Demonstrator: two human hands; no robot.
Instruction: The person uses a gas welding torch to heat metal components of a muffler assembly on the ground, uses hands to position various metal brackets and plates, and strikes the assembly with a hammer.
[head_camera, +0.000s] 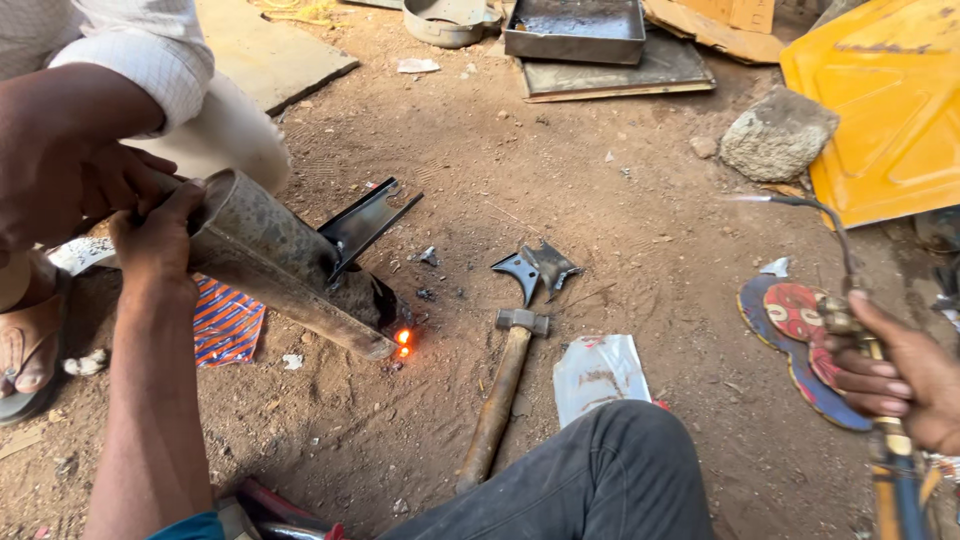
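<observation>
A grey sheet-metal tube lies tilted on the dirt, and its lower end glows orange at one spot. My left hand grips the tube's upper rim. Another person's hand holds the same end from the left. A black metal bracket rests against the tube. Far off at the right, my right hand is closed around a gas torch. Its curved nozzle shows a faint flame and points left, away from the tube.
A wooden-handled hammer lies near my knee. Dark metal scraps, a plastic bag, a striped cloth and a painted metal cutout lie around. A stone, a yellow panel and a metal tray sit behind.
</observation>
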